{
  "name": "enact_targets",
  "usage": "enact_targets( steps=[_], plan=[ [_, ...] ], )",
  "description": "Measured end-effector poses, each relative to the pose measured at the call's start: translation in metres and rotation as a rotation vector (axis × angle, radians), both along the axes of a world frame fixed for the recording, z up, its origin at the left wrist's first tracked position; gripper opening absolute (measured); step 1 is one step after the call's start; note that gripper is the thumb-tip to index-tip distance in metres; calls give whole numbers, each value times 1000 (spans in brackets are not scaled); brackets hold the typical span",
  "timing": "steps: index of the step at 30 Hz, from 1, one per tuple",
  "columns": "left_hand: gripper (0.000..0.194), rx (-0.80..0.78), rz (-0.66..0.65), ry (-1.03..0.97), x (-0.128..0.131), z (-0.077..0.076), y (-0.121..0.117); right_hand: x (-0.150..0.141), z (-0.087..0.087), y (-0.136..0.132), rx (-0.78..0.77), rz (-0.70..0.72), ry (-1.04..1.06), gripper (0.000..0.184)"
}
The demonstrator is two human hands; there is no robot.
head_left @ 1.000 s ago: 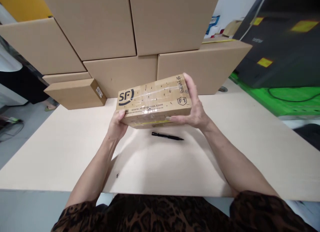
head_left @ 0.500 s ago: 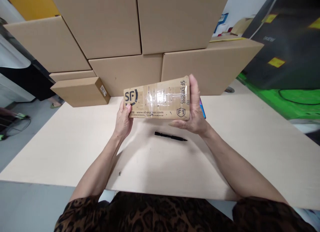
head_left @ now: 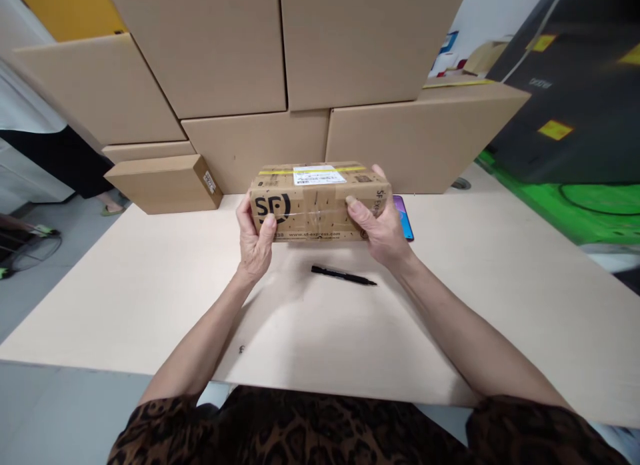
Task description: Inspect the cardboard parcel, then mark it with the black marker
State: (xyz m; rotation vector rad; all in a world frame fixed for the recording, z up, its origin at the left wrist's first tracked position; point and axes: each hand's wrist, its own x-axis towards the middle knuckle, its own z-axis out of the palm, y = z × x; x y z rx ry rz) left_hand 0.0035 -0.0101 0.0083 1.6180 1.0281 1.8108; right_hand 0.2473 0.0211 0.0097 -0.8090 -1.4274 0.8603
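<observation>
Parcel (head_left: 320,215): between my two hands, over the far middle of the table (head_left: 500,265), just near of the large cartons (head_left: 200,58). Looks lifted off the top; underside hidden from me.
Left hand (head_left: 257,248): closed round the left end, thumb on the near face by the SF logo (head_left: 270,207).
Right hand (head_left: 386,235): thumb pressed on the near face, one fingertip showing at the far right corner, other fingers hidden.
Grip: both hands pinching the parcel end to end, neither spread free.
Shipping label (head_left: 320,174): on, upper face, visible to me. Print too small to read.
Yellow strip (head_left: 274,173): shows on that face either side of the label.
Clear tape (head_left: 316,218): runs down the near face. No raised flap on the faces I see, so I'd call it sealed.
Pen (head_left: 344,275): on the table, near side of the parcel, neither hand on it.
Phone (head_left: 405,218): on the table, just right of the parcel, partly behind my right hand.
Small box (head_left: 160,185): far left, well apart from my hands.
Parcel status: pick-up done, put-down not done. My read: mid-handling.
</observation>
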Motion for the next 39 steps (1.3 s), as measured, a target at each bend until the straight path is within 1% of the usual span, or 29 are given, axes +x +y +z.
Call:
enact_targets(
  steps=[2,6,8,10,12,13,14,15,18,20,22,24,25,27,30,33,35,37,39],
  plan=[
    [68,-54,-11,-74,3,2,-1,3,0,-1,93,-38,-108,101],
    [75,-131,-67,-214,4,8,-1,1,1,-8,187,-67,-205,95],
    [75,-257,-139,-314,2,11,0,-3,-2,-11,278,-98,-247,92],
    [74,-447,-214,-412,-2,13,3,-7,-6,-12,375,-122,-286,84],
    [66,-576,-228,-458,-5,14,4,-9,-10,-13,425,-103,-282,72],
    [61,-590,-216,-463,-6,14,4,-9,-11,-13,432,-80,-264,67],
    [58,-574,-203,-459,-6,15,4,-10,-12,-14,433,-59,-242,65],
    [58,-535,-192,-452,-6,16,3,-10,-12,-14,428,-41,-225,68],
    [63,-345,-138,-404,-2,17,-1,-11,-11,-15,354,-3,-179,91],
    [65,-196,-68,-330,1,15,-4,-11,-8,-15,232,31,-93,95],
    [67,-80,-28,-246,4,9,-6,-10,-2,-14,64,84,36,90],
    [71,-31,-51,-189,6,4,-8,-6,6,-12,-97,152,152,87],
    [73,-41,-88,-172,7,1,-9,-3,11,-11,-154,182,193,86],
    [72,-104,-184,-153,7,0,-9,3,19,-9,-198,215,232,85],
    [68,-231,-305,-148,5,3,-8,9,25,-8,-159,206,206,91],
    [72,-372,-319,-192,2,8,-6,11,22,-9,-40,149,58,102],
    [80,-402,-285,-218,1,10,-5,11,20,-11,75,85,-79,108],
    [87,-335,-210,-215,2,10,-4,10,19,-14,171,25,-188,111],
    [94,-238,-92,-195,3,8,-4,9,21,-20,233,-33,-280,116]
  ],
)
